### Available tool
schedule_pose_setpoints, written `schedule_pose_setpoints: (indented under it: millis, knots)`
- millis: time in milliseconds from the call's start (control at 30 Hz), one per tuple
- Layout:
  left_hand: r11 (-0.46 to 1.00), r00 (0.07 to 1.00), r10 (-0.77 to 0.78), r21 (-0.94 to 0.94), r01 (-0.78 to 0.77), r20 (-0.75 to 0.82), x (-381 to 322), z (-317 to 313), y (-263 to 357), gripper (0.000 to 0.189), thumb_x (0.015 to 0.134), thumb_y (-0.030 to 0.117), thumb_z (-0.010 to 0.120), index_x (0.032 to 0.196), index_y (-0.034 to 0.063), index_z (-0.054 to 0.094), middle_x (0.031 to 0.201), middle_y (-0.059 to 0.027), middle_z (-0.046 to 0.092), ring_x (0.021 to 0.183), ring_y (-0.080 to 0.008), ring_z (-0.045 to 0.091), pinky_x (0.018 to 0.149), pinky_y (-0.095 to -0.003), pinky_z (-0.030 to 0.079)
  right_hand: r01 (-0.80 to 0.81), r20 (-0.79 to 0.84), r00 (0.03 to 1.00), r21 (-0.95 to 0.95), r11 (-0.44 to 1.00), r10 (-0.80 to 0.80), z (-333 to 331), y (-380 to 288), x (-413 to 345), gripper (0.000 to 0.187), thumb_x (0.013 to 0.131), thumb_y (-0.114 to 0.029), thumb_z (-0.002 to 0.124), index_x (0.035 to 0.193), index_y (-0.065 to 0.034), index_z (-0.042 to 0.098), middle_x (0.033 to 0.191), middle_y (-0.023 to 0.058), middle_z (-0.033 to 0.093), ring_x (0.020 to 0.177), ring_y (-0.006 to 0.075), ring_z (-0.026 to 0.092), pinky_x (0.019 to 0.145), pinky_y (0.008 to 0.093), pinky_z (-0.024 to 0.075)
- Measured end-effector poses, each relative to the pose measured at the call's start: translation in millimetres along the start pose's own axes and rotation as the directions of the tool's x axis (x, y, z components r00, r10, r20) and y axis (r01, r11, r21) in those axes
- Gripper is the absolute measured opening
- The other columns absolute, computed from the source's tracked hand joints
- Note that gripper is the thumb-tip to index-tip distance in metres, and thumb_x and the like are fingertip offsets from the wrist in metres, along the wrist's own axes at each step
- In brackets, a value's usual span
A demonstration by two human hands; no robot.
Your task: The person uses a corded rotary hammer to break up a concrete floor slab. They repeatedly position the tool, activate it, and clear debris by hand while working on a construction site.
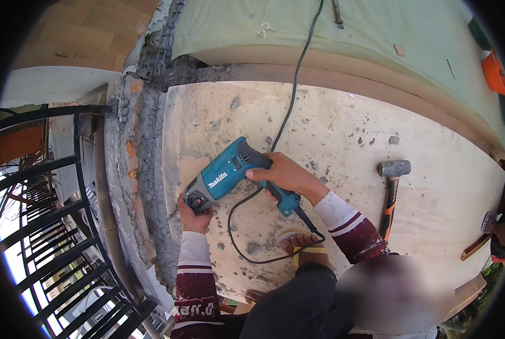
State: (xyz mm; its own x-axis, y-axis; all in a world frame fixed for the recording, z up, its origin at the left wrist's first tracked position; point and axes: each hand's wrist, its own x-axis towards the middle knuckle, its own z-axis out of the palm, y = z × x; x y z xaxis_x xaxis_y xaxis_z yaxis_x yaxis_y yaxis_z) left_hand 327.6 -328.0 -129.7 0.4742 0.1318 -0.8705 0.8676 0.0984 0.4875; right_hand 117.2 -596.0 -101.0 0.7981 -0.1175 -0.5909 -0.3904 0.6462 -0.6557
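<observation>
A teal and grey Makita rotary hammer (220, 176) lies across the middle of the view, its front end pointing lower left towards the broken edge of the concrete (150, 178). My right hand (284, 171) is wrapped around its rear handle. Under its front end, my left hand (194, 215) grips the grey housing near a dial with a red button; any bit is hidden or too faint to make out. The black power cord (297, 80) leads up across the board and also loops below the tool. To the right, a club hammer (391, 182) with an orange and black handle lies on the plywood board (345, 140).
Concrete chips (394, 140) and dust litter the board around my sandalled foot (305, 250). A black metal railing (61, 163) stands at the left. Greenish sheeting (362, 46) covers a raised surface above. At the far right is another person's foot (487, 224), beside a wood piece (476, 247).
</observation>
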Motion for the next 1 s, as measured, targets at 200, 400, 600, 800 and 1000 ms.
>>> schedule_pose_setpoints:
  millis: [200, 400, 600, 800, 1000]
  knots:
    - [0.998, 0.998, -0.016, 0.063, 0.019, -0.059, 10.3, -7.7, 1.8, 0.051, 0.096, 0.062, 0.053, 0.125, 0.0214, 0.06, 0.126, -0.0049, 0.062, 0.109, -0.026, 0.057, 0.091, -0.0439, 0.044, -0.024, -0.021, 1.0, -0.079, 0.997, 0.022, 1.3, -0.2, 14.1, 0.06, 0.089, -0.038, 0.078, 0.118, 0.0115, 0.059, 0.077, 0.0124, 0.066, 0.054, 0.0186, 0.065, 0.046, 0.0319, 0.051]
    - [0.798, 0.927, 0.346, 0.564, -0.21, -0.145, -24.8, -28.3, 14.4, 0.058, 0.1, 0.059, 0.052, 0.138, 0.0153, 0.053, 0.136, -0.0068, 0.05, 0.114, -0.0215, 0.05, 0.105, -0.0483, 0.037, 0.108, -0.227, 0.923, -0.62, 0.777, -0.31, 7.4, 20.4, 6.3, 0.063, 0.091, -0.041, 0.075, 0.125, 0.0094, 0.059, 0.103, 0.024, 0.068, 0.087, 0.0362, 0.07, 0.075, 0.0442, 0.0567]
    - [-0.173, 0.168, 0.884, 0.639, -0.749, 0.436, -71.9, -47.8, 151.9, 0.043, 0.098, 0.023, 0.068, 0.132, 0.0021, 0.052, 0.124, -0.0105, 0.054, 0.11, -0.0242, 0.052, 0.095, -0.0415, 0.045, 0.336, -0.244, 0.638, -0.765, 0.549, -0.731, 6.3, 5.7, -26.1, 0.059, 0.092, -0.029, 0.075, 0.136, 0.0045, 0.056, 0.132, 0.0297, 0.057, 0.121, 0.0449, 0.057, 0.1, 0.0464, 0.0496]
    - [-0.817, -0.361, 0.475, 0.554, 0.158, 0.803, -144.2, -2.5, 262.1, 0.06, 0.094, 0.033, 0.071, 0.14, 0.0023, 0.049, 0.144, -0.025, 0.046, 0.141, -0.0362, 0.038, 0.115, -0.0559, 0.031, 0.205, -0.285, 0.561, -0.862, 0.464, -0.777, -41.0, 48.2, -70.0, 0.054, 0.091, -0.02, 0.075, 0.136, 0.0036, 0.056, 0.137, 0.0273, 0.052, 0.126, 0.0426, 0.053, 0.104, 0.0475, 0.0457]
    - [-0.692, 0.116, 0.545, 0.367, 0.621, 0.831, -150.3, -0.2, 283.8, 0.06, 0.095, 0.058, 0.06, 0.113, 0.0012, 0.066, 0.11, -0.0217, 0.066, 0.111, -0.036, 0.062, 0.108, -0.0553, 0.038, -0.031, -0.34, 0.459, -0.929, 0.368, -0.821, -85.9, 104.5, -108.4, 0.051, 0.091, -0.017, 0.073, 0.136, 0.0016, 0.057, 0.147, 0.0264, 0.042, 0.137, 0.0436, 0.041, 0.112, 0.0506, 0.0381]
